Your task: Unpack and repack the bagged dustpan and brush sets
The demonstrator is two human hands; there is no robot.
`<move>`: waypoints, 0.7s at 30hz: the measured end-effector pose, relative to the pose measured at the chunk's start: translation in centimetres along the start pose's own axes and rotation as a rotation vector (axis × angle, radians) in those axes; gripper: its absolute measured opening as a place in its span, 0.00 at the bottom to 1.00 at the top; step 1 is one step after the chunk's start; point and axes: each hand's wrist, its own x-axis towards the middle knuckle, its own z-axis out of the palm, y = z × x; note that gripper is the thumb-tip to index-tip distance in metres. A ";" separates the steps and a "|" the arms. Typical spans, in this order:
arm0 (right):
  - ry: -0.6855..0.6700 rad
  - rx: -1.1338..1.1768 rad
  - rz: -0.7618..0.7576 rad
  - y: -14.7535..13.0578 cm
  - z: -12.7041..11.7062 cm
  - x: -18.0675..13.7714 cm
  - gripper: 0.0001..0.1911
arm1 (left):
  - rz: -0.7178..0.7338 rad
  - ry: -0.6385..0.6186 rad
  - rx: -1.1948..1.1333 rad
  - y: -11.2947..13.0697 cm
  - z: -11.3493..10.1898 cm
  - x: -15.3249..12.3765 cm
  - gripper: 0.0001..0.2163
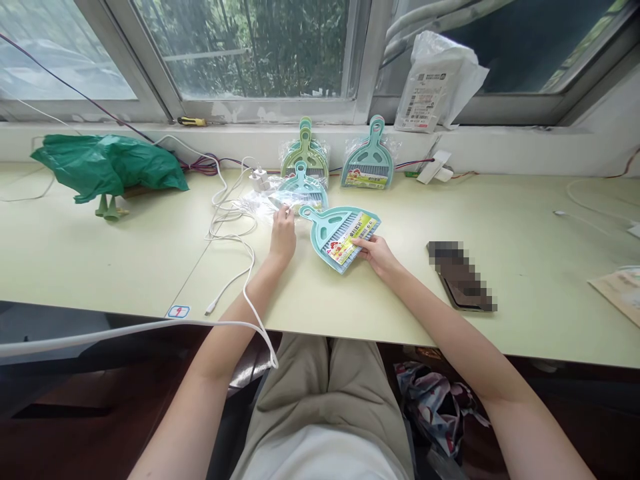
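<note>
Near the middle of the counter (340,308), a turquoise dustpan (325,228) sits tilted, its labelled brush (345,248) nested inside, one edge pinched by the right hand (376,253). Fingers curled, the left hand (283,237) meets a clear wrapper (260,203); whether it grips the film, I cannot tell. That film partly covers a blue dustpan (301,191). Behind stand bagged green dustpans (306,160) and a bagged teal dustpan (370,160). A white cable (235,237) loops leftward; a pixelated dark slab (460,277) lies right. Green plastic (115,163) hides most of its contents.
</note>
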 end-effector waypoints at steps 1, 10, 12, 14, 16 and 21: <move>0.003 -0.001 -0.001 0.0 0.0 0.0 0.09 | 0.010 0.009 -0.019 0.2 -0.1 0.0 0.27; -0.110 -0.056 -0.019 0.0 0.6 -0.7 0.15 | 0.146 -0.040 -0.128 1.0 0.5 -0.3 0.27; -0.097 -0.058 -0.029 0.1 0.5 -0.6 0.16 | 0.179 -0.068 -0.149 1.1 0.6 -0.3 0.26; -0.061 -0.044 -0.038 0.2 0.4 -0.4 0.16 | 0.225 -0.095 -0.173 1.3 0.6 -0.4 0.26; -0.025 -0.019 -0.047 0.2 0.2 -0.2 0.15 | 0.277 -0.120 -0.206 1.5 0.7 -0.4 0.27; 0.012 0.018 -0.072 0.0 0.0 -0.1 0.13 | 0.381 -0.124 -0.290 2.1 0.6 -0.8 0.27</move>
